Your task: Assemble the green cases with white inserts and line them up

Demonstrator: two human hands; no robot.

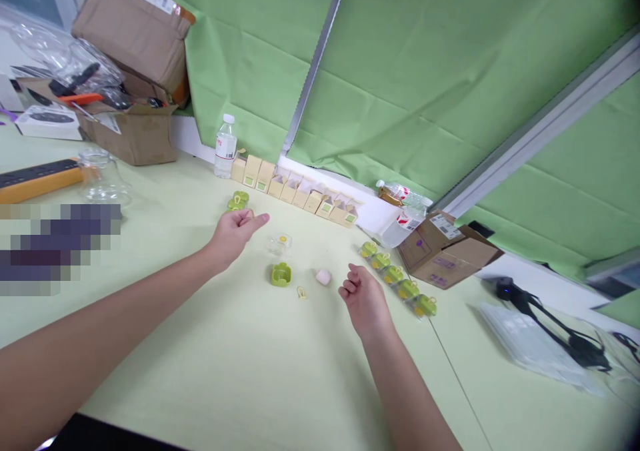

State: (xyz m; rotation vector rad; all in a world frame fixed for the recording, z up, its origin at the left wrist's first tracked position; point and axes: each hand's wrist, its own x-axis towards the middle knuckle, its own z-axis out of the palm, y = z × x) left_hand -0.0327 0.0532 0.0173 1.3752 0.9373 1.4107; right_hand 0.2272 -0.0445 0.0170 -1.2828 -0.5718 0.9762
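My left hand [236,236] is closed above the table, its thumb pointing right. Whether anything is inside its fingers is hidden. Just behind it are small green cases with yellow loops [239,199]. My right hand [365,301] has its fingers curled in, and nothing shows in them. Close to its left lies a small pale pink lump [323,277]. Between the hands sit an open green case half [281,275], a small yellow loop [301,293] and a clear plastic piece with a yellow spot [280,242]. Neither hand touches these three.
Several small cream boxes [290,188] form a row along the wall, beside a water bottle [225,147]. Several green-and-yellow cases [393,276] line up right of my right hand. Cardboard boxes [445,251] stand at right and left. A glass vessel [103,179] stands at left.
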